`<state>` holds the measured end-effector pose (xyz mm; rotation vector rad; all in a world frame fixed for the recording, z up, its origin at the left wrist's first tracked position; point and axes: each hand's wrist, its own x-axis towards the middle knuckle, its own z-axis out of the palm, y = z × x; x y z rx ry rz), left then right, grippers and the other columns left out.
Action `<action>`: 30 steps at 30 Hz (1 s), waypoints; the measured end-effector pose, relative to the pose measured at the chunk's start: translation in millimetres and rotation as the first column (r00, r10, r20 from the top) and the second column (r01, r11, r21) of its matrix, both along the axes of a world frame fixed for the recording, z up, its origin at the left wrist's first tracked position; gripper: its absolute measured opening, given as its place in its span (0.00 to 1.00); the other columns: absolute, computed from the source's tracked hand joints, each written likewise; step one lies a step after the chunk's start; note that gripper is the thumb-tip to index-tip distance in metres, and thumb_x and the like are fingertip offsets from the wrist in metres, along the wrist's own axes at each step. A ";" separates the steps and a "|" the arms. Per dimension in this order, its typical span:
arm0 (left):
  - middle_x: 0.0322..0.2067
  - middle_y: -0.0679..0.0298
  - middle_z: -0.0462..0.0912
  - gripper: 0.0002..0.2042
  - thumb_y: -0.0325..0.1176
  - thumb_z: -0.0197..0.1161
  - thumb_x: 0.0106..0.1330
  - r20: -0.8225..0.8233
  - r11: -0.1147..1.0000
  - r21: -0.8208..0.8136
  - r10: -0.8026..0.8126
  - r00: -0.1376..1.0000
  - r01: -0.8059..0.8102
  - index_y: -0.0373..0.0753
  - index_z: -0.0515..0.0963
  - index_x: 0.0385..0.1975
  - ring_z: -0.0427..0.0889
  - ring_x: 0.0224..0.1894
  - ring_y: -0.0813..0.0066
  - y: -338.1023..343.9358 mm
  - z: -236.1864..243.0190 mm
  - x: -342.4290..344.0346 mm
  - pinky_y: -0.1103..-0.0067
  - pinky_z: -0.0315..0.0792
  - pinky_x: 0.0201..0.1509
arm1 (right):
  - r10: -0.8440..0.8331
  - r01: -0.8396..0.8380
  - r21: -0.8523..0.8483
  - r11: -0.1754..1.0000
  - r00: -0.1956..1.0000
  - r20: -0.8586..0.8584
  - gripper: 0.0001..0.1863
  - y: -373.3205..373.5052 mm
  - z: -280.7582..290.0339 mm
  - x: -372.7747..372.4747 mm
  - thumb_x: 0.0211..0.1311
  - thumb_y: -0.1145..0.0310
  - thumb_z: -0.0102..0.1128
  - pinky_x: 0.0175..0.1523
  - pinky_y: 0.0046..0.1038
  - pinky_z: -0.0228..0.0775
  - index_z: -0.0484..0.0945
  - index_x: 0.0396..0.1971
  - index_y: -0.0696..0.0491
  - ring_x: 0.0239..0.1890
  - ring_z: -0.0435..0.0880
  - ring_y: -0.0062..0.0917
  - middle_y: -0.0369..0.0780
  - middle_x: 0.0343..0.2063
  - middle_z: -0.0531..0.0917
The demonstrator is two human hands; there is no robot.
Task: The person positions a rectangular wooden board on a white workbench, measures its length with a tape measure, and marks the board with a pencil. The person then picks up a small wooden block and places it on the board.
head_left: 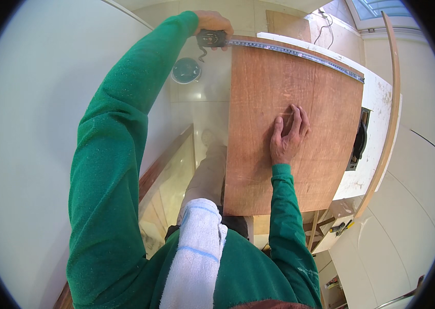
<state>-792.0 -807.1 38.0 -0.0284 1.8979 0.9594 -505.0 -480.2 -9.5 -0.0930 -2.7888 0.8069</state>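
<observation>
At the top, my left hand (pixel 213 21) grips a black tape measure (pixel 209 39) over the board's far left corner. Its blade (pixel 294 54) is drawn out across the far part of a reddish-brown wooden board (pixel 294 82), reaching the right edge. My right hand (pixel 289 134) rests open on the middle of the board, fingers slightly bent and apart. The board lies on a white surface (pixel 369 170). A black tool (pixel 359 139), possibly a saw, shows beside the board's right edge, partly hidden.
A long wooden strip (pixel 395 77) runs along the right. A round bucket (pixel 186 71) sits on the tiled floor. A white panel (pixel 32 154) fills the left. A cable (pixel 325 28) lies at the back. Small hand tools (pixel 341 227) sit at lower right.
</observation>
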 end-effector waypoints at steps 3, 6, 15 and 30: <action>0.36 0.61 0.94 0.13 0.38 0.67 0.66 -0.018 0.999 -0.011 0.036 0.999 -0.037 0.36 0.91 0.40 0.90 0.31 0.73 2.7 -4.7 0.5 0.74 0.84 0.33 | -0.004 0.004 -0.019 1.000 1.000 -0.004 0.27 -0.9 2.9 -1.3 0.74 0.61 0.70 0.79 0.47 0.59 0.80 0.71 0.48 0.76 0.72 0.43 0.46 0.73 0.78; 0.33 0.62 0.92 0.11 0.38 0.70 0.66 -0.161 0.995 -0.086 0.042 0.986 -0.057 0.35 0.90 0.34 0.87 0.28 0.76 6.1 -11.3 3.1 0.75 0.80 0.30 | -0.008 0.008 -0.006 1.000 1.000 0.017 0.27 -1.0 5.9 0.4 0.73 0.60 0.69 0.80 0.47 0.59 0.81 0.70 0.48 0.76 0.73 0.43 0.45 0.72 0.79; 0.31 0.73 0.87 0.09 0.36 0.74 0.71 -0.391 0.966 0.195 0.233 0.891 -0.167 0.36 0.91 0.36 0.82 0.35 0.83 35.4 1.6 84.7 0.80 0.76 0.42 | -0.058 0.058 -0.019 0.998 0.997 -0.042 0.28 4.7 3.0 1.2 0.69 0.59 0.70 0.79 0.48 0.61 0.80 0.69 0.45 0.72 0.75 0.43 0.42 0.71 0.79; 0.39 0.61 0.88 0.25 0.40 0.67 0.82 0.133 0.248 0.485 0.927 0.351 -0.839 0.36 0.76 0.72 0.89 0.39 0.67 86.6 56.5 485.8 0.71 0.86 0.43 | 0.026 -0.077 -0.547 0.834 0.995 -0.101 0.31 32.1 26.5 22.6 0.68 0.63 0.74 0.72 0.45 0.76 0.79 0.70 0.52 0.68 0.83 0.47 0.47 0.67 0.83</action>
